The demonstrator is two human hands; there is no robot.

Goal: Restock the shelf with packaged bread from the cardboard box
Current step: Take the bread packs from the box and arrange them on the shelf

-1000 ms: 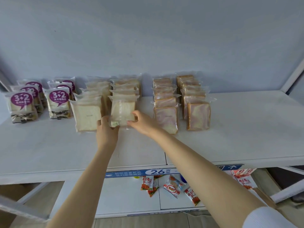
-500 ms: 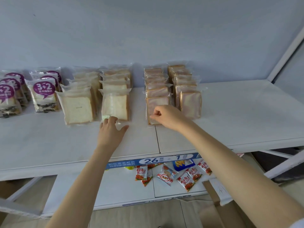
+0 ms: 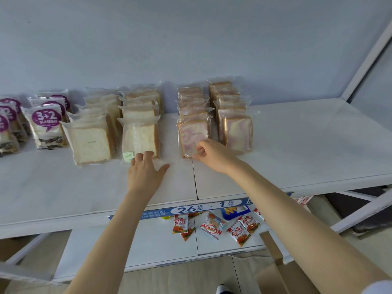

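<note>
The right hand (image 3: 214,155) has its fingers curled together on the lower edge of the front swirl bread packet (image 3: 192,132), pinching the clear wrap where it meets the shelf (image 3: 307,145). The left hand (image 3: 146,172) holds nothing; its fingers are spread apart and the tips touch the bottom edge of the front white bread packet (image 3: 139,136). Behind the pinched packet, its row stands upright back towards the wall (image 3: 191,39). A second swirl row (image 3: 238,132) stands just right of the grip. Beyond that row, bare board runs to the slanted post (image 3: 369,49). Between the two hands lies a bare strip with the seam of the boards. Nearer than both hands the board is bare up to the front edge, which carries a blue label strip (image 3: 207,207). Left of the left hand stands another white bread row (image 3: 91,141), then the purple-label packets (image 3: 46,126), the outermost cut off by the picture's edge. Below the grip, snack packets (image 3: 212,225) lie loose on the lower shelf (image 3: 127,240). The cardboard box (image 3: 275,279) sits under the right forearm, but its contents cannot be seen.
</note>
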